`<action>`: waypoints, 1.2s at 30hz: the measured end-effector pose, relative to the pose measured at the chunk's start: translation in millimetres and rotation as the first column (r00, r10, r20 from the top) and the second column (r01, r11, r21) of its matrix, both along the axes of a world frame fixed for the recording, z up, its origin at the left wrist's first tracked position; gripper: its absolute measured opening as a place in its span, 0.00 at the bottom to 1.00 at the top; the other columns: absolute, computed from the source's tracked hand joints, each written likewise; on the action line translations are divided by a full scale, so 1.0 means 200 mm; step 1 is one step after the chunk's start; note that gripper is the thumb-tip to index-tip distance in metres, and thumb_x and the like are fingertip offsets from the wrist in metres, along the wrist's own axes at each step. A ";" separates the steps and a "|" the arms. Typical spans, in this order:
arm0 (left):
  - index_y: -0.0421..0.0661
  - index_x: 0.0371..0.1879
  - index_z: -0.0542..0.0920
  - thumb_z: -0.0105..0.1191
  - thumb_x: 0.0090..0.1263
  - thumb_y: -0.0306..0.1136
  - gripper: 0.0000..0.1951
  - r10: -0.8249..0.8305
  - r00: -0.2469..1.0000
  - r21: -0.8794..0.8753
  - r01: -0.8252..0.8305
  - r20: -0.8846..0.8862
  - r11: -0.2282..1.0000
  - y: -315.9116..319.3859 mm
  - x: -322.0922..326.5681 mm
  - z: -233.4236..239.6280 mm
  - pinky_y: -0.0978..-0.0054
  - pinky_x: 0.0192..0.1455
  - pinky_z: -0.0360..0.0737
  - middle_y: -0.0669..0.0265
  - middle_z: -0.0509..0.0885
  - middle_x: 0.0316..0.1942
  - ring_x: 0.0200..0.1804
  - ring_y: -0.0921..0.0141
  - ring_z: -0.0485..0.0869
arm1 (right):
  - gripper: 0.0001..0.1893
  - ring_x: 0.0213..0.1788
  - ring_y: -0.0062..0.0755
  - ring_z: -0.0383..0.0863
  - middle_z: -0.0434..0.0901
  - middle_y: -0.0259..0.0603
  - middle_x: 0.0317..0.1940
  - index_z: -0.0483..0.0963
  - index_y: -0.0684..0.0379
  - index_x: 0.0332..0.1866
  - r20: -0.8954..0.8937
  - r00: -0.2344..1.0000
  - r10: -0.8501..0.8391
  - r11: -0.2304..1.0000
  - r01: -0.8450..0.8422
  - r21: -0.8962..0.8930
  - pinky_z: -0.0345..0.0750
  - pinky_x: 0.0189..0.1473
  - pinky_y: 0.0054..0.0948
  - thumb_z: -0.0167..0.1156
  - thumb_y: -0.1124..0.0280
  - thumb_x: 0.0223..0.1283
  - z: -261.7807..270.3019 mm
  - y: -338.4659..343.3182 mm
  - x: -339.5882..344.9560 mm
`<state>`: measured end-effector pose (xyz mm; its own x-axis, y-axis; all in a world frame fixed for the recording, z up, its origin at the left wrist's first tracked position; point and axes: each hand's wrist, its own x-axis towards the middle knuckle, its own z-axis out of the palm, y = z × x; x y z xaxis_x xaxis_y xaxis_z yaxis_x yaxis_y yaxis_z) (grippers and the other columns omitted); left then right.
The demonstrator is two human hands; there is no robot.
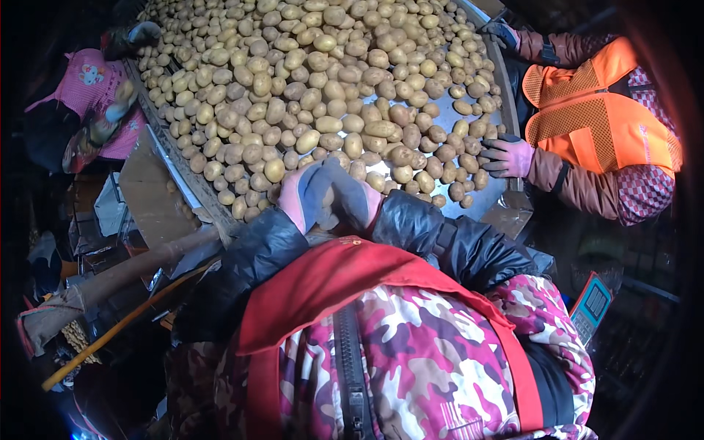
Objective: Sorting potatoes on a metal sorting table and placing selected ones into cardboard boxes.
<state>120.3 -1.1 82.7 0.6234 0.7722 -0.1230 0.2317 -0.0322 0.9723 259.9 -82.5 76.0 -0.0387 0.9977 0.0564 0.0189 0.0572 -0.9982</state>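
Potatoes (324, 71) lie heaped across a metal sorting table (484, 195) in front of me. At its near edge my left hand (303, 193) and my right hand (352, 190) meet, both in pink and grey gloves. Their fingertips come together over the nearest potatoes. A brownish patch, perhaps a potato, shows in the gap between them. The gloves hide the fingers' undersides, so a grip cannot be made out. Black sleeve covers (423, 228) reach up to both wrists.
On the right, a person in an orange vest (599, 115) rests a gloved hand (509, 155) at the table's rim. Another person, in a pink apron (102, 82), stands left. A thick pole (137, 264), a yellow stick (126, 323) and cardboard (151, 190) lie lower left. A keypad device (594, 302) is right.
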 end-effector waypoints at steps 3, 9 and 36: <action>0.37 0.54 0.86 0.48 0.85 0.37 0.17 0.011 0.997 -0.012 -0.010 0.071 1.000 0.01 -0.02 -0.01 0.73 0.54 0.82 0.62 0.91 0.45 0.48 0.73 0.85 | 0.21 0.53 0.33 0.86 0.85 0.42 0.56 0.75 0.59 0.64 -0.190 0.982 0.001 0.988 -0.031 -0.153 0.82 0.55 0.32 0.48 0.55 0.82 0.01 -0.01 -0.01; 0.36 0.59 0.83 0.45 0.86 0.39 0.19 -0.070 0.997 0.310 0.074 -0.024 0.948 0.08 -0.12 -0.03 0.71 0.56 0.83 0.59 0.90 0.50 0.51 0.70 0.87 | 0.22 0.54 0.31 0.85 0.84 0.39 0.55 0.76 0.59 0.64 -0.678 0.735 -0.003 0.874 -0.328 -0.359 0.81 0.57 0.33 0.57 0.53 0.78 0.19 0.04 0.03; 0.45 0.81 0.58 0.40 0.86 0.38 0.27 0.419 0.827 -0.780 0.036 0.374 0.625 0.00 -0.45 -0.21 0.55 0.69 0.79 0.55 0.73 0.74 0.64 0.56 0.81 | 0.23 0.48 0.50 0.89 0.89 0.48 0.46 0.81 0.56 0.56 0.833 0.530 0.160 0.969 0.077 -0.235 0.84 0.51 0.44 0.68 0.49 0.67 -0.05 0.79 0.10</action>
